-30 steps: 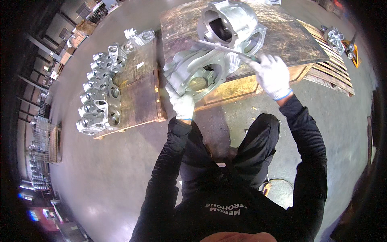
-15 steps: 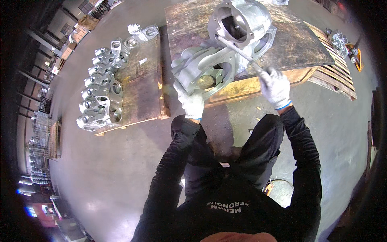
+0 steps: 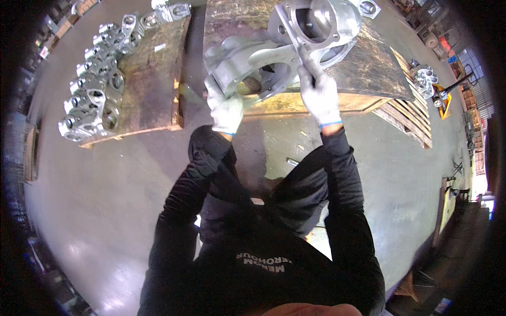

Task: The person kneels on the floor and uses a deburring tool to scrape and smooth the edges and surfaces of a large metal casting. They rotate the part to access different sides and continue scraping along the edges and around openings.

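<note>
At upper centre, a bulky silver-grey metal casting [image 3: 263,55], presumably heavy, rigid and best held by its rim, was gripped lower-left by the white-gloved left hand [image 3: 226,111]; a slim grey rod [image 3: 297,43] was held in the white-gloved right hand [image 3: 320,99].

We identify one marking: pale block capitals [image 3: 263,262] in two short lines across the chest of the black top [image 3: 253,289], inverted in our view. On the left wooden table [image 3: 150,84], we observe a white slip [image 3: 159,47], too small to read.
</note>
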A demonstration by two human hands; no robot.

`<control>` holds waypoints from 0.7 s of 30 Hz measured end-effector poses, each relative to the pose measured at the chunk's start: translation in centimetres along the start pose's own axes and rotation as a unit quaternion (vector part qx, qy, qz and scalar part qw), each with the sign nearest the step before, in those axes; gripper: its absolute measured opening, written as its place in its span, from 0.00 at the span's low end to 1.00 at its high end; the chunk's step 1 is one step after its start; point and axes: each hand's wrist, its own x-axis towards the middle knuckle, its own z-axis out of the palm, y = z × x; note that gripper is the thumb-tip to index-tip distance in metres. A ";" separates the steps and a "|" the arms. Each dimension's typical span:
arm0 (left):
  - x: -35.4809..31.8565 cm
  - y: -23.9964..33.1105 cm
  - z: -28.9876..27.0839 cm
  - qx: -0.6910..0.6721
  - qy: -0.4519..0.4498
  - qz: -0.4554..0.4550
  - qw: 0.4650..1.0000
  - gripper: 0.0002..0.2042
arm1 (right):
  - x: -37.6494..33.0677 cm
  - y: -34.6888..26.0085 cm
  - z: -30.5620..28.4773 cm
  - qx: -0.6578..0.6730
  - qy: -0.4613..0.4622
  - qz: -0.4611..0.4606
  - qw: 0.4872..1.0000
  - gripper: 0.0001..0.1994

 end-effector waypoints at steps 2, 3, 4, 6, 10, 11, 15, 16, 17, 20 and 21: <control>0.3 0.4 -0.3 -0.090 -0.003 0.044 0.995 0.33 | -0.5 0.1 0.8 0.014 0.021 -0.023 0.999 0.23; 0.3 0.5 -0.4 -0.084 -0.012 0.026 0.996 0.32 | -0.8 0.3 1.0 0.024 0.059 -0.074 0.995 0.23; 0.3 0.7 -0.3 -0.086 -0.004 0.027 0.996 0.31 | -1.7 0.5 1.2 0.028 0.079 -0.108 0.991 0.22; 0.5 1.0 -0.1 -0.084 0.007 0.038 0.996 0.30 | -2.2 0.9 1.2 -0.008 0.025 -0.054 0.998 0.23; 0.5 1.0 -0.1 -0.066 0.015 0.027 0.997 0.29 | -1.3 0.7 0.7 -0.028 0.063 -0.114 0.991 0.22; 0.7 1.1 -0.2 -0.080 -0.012 -0.001 0.997 0.29 | -0.4 0.3 0.8 -0.025 0.072 -0.139 0.987 0.22; 0.5 1.7 -0.3 -0.104 0.005 0.002 0.995 0.28 | -1.4 -1.8 1.4 -0.062 -0.024 0.036 0.997 0.24; 0.7 1.8 -0.5 -0.124 0.009 0.002 0.992 0.28 | -2.1 -2.4 1.6 -0.064 -0.044 0.025 0.997 0.25; 0.4 2.2 -0.6 -0.106 0.035 0.003 0.994 0.27 | -2.3 -3.0 1.8 -0.033 -0.041 0.014 0.999 0.25; 0.6 2.5 -1.2 -0.083 0.006 -0.015 0.996 0.25 | -1.3 -4.7 2.4 -0.046 -0.025 0.008 0.999 0.23; 0.8 2.4 -1.4 -0.089 -0.019 -0.016 0.996 0.48 | -0.8 -5.2 2.7 -0.029 -0.018 -0.029 0.999 0.23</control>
